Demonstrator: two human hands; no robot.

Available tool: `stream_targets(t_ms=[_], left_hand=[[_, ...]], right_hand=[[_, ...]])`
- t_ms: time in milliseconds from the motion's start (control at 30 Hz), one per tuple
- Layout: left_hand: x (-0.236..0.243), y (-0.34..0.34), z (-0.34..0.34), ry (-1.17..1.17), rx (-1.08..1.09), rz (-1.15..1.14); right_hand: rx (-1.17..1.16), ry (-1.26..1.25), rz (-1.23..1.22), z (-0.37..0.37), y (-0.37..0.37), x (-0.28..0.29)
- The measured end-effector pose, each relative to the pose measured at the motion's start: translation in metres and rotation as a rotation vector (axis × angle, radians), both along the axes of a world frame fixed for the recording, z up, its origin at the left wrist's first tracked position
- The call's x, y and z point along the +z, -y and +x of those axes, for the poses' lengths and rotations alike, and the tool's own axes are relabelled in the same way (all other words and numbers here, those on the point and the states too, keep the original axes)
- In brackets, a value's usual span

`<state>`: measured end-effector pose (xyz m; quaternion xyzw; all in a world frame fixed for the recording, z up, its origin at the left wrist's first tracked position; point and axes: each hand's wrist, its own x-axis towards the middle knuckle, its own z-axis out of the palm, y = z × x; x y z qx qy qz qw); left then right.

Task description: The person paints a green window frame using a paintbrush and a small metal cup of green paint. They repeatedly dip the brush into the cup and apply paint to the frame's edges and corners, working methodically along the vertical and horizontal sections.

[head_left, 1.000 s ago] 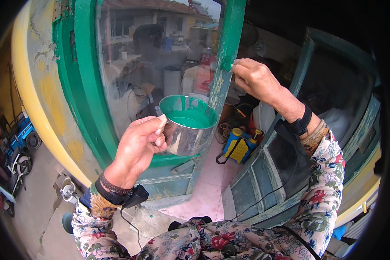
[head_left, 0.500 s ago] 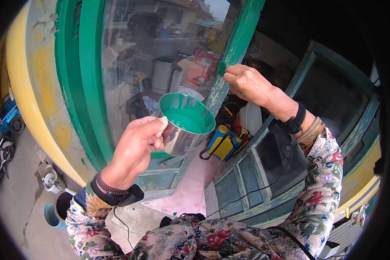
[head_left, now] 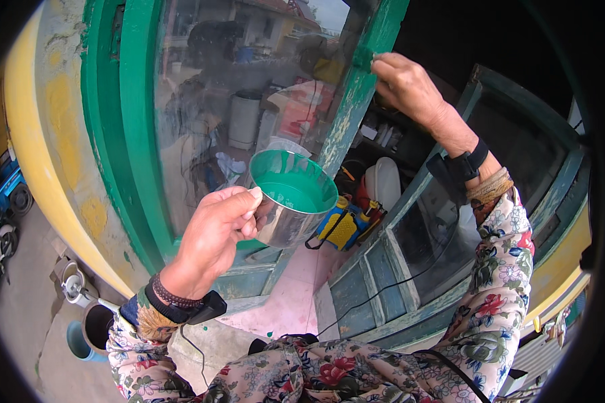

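Observation:
My left hand [head_left: 212, 232] is closed on a shiny metal mug [head_left: 289, 225] at its left side, and the mug is tilted slightly. Green paint [head_left: 292, 191] lies inside it and streaks its inner wall. Up and to the right, my right hand [head_left: 407, 84] is closed on a paintbrush [head_left: 363, 59], its handle hidden by the fingers. The paint-soaked bristles press on the upright edge of the glazed door [head_left: 355, 91]. Fresh green covers that edge around and above the brush, while lower down the old paint is pale and flaking.
A worn blue-green door leaf [head_left: 376, 289] stands at the right. Through the gap shows a yellow-and-blue sprayer [head_left: 339, 221]. Left lie a yellow wall edge [head_left: 30, 144], a blue bucket [head_left: 81, 339] and a blue vehicle [head_left: 7, 185]. A black cable [head_left: 390, 285] crosses in front.
My right hand and the paintbrush have moved up along the door edge, and more of it is green. The mug stays nearly in place in my left hand.

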<state>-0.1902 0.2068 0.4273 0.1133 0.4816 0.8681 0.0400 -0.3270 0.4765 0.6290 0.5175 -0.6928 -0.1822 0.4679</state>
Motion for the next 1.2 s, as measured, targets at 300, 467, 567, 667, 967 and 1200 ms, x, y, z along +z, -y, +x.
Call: stream_targets(t_ms=[300, 467, 567, 667, 967, 1200], left_hand=[[0.001, 0.008, 0.003, 0.009, 0.015, -0.013], [-0.002, 0.009, 0.001, 0.019, 0.026, -0.016], [-0.002, 0.012, 0.000, 0.013, 0.016, -0.016], [0.000, 0.011, 0.001, 0.016, 0.007, -0.031], [0.005, 0.009, 0.001, 0.000, -0.007, -0.021], [0.002, 0.007, 0.006, -0.011, -0.038, -0.026]], right_hand=[[-0.076, -0.021, -0.123, -0.010, -0.013, 0.017], [-0.031, -0.036, -0.063, 0.004, -0.009, 0.004], [-0.129, 0.194, 0.122, 0.021, -0.006, -0.048], [-0.157, 0.187, 0.051, 0.022, -0.009, -0.034], [-0.069, 0.141, 0.031, 0.021, -0.013, -0.034], [-0.083, -0.088, -0.221, -0.015, -0.018, 0.060]])
